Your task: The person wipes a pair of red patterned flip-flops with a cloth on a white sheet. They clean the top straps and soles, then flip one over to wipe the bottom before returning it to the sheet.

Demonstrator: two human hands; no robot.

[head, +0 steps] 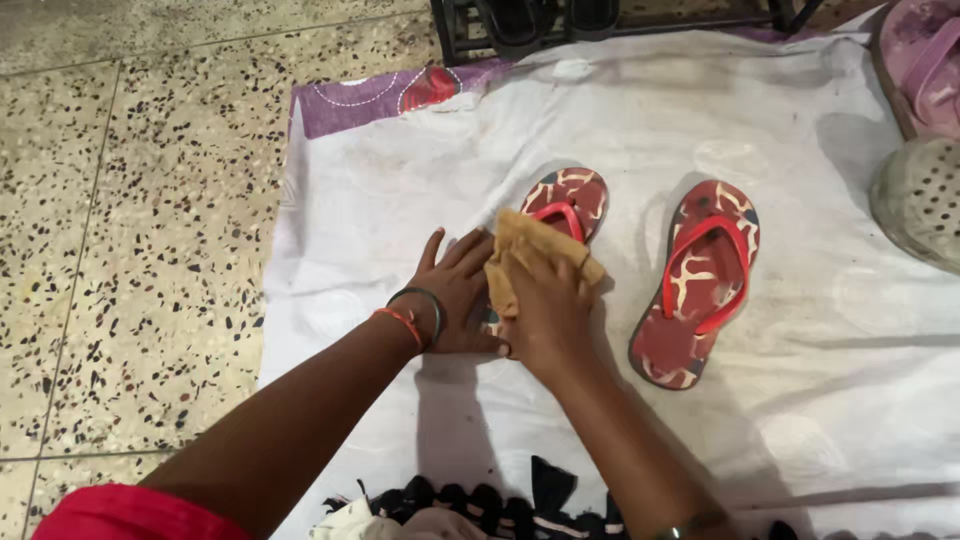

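The right hand (548, 305) is clenching a tan cloth (525, 255) and pressing it down onto a red patterned flip-flop (570, 200), covering the near half of that sandal so only its far end and red strap are showing. The left hand (455, 290) is lying flat with fingers spread, released and grasping nothing, resting on the white sheet (700, 120) just left of the cloth and touching the right hand at the thumb side; whether it is also pressing the sandal's edge cannot be told. Two thin bands (415, 318), one dark and one orange, are circling the left wrist. To the right, apart from the hands, the matching second flip-flop (698, 285) is lying sole-down and slightly tilted on the same sheet. The sheet is spreading across a speckled terrazzo floor (120, 200), with a purple patterned edge (380, 95) showing at its far left corner. At the far right, a pink sandal (925, 60) and a pale perforated shoe (920, 200) are sitting at the sheet's edge, and a black rack (520, 25) is standing along the far side.
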